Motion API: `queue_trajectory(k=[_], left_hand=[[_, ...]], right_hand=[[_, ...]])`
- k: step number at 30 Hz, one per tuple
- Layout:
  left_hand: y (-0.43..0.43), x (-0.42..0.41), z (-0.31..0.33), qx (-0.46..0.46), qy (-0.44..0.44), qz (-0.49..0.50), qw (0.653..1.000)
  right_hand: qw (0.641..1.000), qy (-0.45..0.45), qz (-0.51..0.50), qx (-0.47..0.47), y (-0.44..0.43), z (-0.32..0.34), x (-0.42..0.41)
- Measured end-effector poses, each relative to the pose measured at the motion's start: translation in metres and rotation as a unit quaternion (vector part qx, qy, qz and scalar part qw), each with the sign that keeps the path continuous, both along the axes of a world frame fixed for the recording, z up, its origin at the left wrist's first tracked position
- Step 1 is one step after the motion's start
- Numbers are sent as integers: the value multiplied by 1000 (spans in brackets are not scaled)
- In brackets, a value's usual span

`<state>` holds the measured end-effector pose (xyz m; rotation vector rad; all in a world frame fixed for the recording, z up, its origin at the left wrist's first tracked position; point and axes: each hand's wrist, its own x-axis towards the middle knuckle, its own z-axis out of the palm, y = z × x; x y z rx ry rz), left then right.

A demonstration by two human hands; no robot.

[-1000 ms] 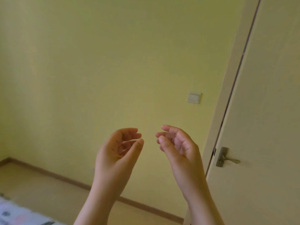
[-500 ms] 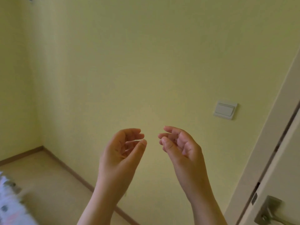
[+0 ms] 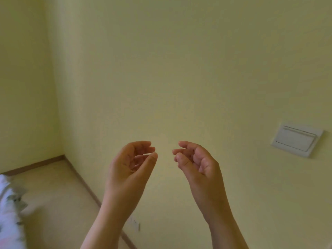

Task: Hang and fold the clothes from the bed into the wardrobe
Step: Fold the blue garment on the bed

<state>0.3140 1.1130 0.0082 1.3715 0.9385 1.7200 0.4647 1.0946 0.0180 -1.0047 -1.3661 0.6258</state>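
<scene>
A white patterned fabric (image 3: 9, 221), blurred, lies at the frame's lower left edge, far left of and well below the light switch (image 3: 296, 140); whether it is clothing or bedding cannot be told. Both hands are raised in mid-air, left of the switch and slightly lower than it. The left hand (image 3: 129, 168) is the farther from the switch, the right hand (image 3: 199, 166) the nearer. Each has its fingers loosely curled toward the other, holding nothing, with a gap between their fingertips. The switch sits on a yellow wall (image 3: 179, 69). Far below and left of it, a brown skirting board (image 3: 84, 184) borders the beige floor (image 3: 53, 203).
</scene>
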Motion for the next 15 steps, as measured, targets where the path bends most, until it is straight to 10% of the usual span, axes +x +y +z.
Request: queue_trajectory(k=[15], left_hand=[[169,18,1,-3,16,123,992]], right_hand=[[993,0,119,-10,205,-2,23]])
